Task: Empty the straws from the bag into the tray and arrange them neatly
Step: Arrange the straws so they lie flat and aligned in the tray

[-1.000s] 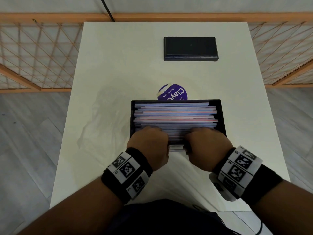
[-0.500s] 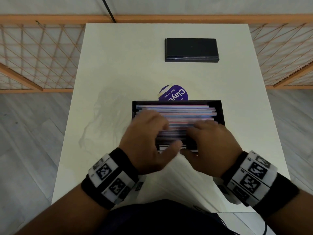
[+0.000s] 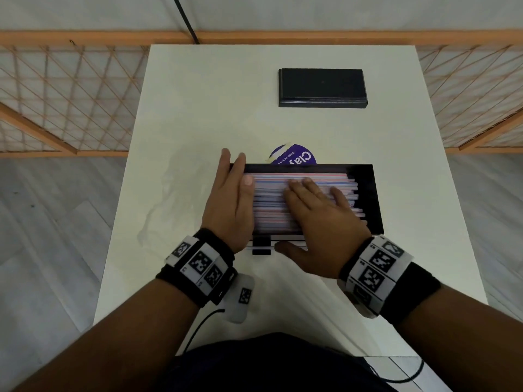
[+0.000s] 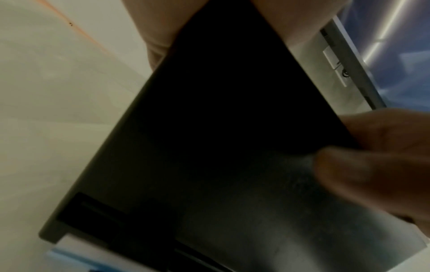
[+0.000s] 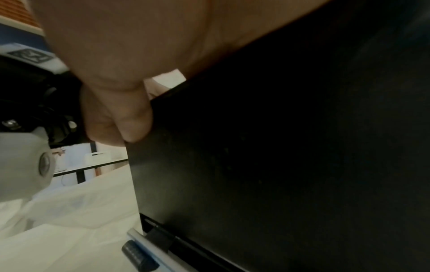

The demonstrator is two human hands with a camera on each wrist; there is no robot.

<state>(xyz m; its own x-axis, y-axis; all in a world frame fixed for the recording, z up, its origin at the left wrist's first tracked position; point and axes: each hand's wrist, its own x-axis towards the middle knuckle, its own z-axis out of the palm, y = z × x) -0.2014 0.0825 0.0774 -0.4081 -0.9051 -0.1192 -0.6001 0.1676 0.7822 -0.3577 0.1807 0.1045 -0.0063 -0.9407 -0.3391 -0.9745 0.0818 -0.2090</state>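
Note:
A black tray (image 3: 368,193) sits mid-table, filled with pink, blue and white straws (image 3: 268,205) lying left to right. My left hand (image 3: 235,188) stands with straight fingers against the tray's left end, its thumb on the straw ends. My right hand (image 3: 319,210) lies flat and spread on top of the straws, with its thumb (image 5: 121,114) against the tray's near wall (image 5: 279,147). The empty clear bag (image 3: 169,199) lies crumpled on the table left of the tray. The left wrist view shows mostly the tray's dark wall (image 4: 209,147).
A round purple label (image 3: 294,157) lies just behind the tray. A flat black box (image 3: 322,87) rests at the back of the white table (image 3: 198,108). Orange lattice fencing (image 3: 70,94) borders the table on the left, right and back.
Both hands left the tray's near edge. The left went to the tray's left end, the right spread flat over the straws. The straws now sit bunched left, with a gap at the right end.

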